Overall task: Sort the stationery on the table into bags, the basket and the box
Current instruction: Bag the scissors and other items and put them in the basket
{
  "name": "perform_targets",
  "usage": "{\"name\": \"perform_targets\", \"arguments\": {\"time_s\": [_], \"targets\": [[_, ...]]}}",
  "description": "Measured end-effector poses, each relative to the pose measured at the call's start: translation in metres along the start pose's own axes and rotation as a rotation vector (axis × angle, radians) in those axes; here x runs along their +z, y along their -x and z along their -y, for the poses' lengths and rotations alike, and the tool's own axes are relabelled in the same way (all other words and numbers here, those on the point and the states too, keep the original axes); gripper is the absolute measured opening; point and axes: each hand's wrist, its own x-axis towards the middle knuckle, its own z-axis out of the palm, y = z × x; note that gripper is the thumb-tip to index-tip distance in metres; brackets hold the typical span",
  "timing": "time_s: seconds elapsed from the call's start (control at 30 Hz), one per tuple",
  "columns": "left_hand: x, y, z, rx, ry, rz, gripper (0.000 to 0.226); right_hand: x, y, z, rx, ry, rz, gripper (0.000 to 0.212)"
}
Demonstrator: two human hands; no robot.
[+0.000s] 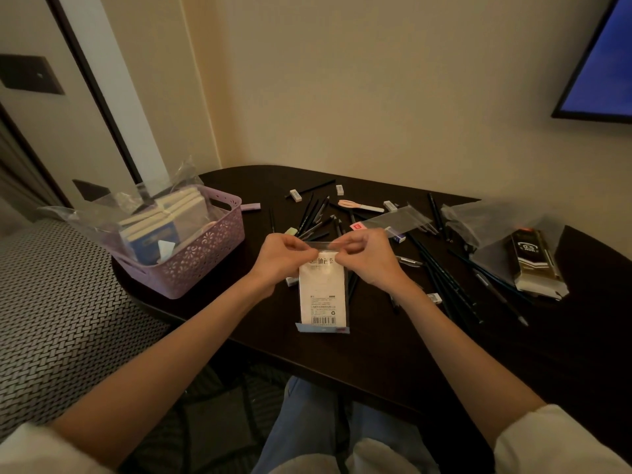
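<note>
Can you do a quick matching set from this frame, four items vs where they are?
Items:
1. basket
2. labelled bag
3. black box
4. screen

Places:
A. on the wall, upper right
B. left end of the table
C. pinched at its top by both hands
D. right side of the table, among clear bags

Pairs: 1-B, 2-C, 3-D, 4-A

Glossy clear plastic bag (pixel 323 289), perforated lilac plastic basket (pixel 205 258), smooth dark table (pixel 376 354), woven-textured seat (pixel 61 302).

Bare table (pixel 393 364) near front edge; scattered pens (pixel 441 278) right, basket (pixel 191 265) left
</note>
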Motion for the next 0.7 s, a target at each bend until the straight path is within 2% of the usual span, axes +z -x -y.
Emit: {"name": "perform_targets", "arguments": {"time_s": [0.33,0.43,0.5,0.57,0.63,0.7], "targets": [[-0.029,0.007,-0.012,0.064,0.056,-0.081,0.011,0.01,-0.014,0.022,-0.003,-0.116,-0.015,0.02],[-0.051,0.01,-0.007,0.059,0.102,-0.166,0.033,0.023,-0.026,0.031,0.007,-0.164,-0.064,0.019],[-0.069,0.012,0.001,0.112,-0.032,-0.209,0.056,0.031,-0.035,0.037,0.033,-0.249,-0.112,0.019],[-0.083,0.016,0.008,0.195,-0.205,-0.167,0.072,0.039,-0.042,0.044,0.074,-0.344,-0.113,0.019],[-0.093,0.02,0.012,0.29,-0.332,-0.093,0.076,0.049,-0.049,0.052,0.091,-0.411,-0.083,0.017],[-0.102,0.018,0.016,0.371,-0.471,-0.129,0.082,0.061,-0.055,0.061,0.096,-0.486,-0.065,0.018]]}}
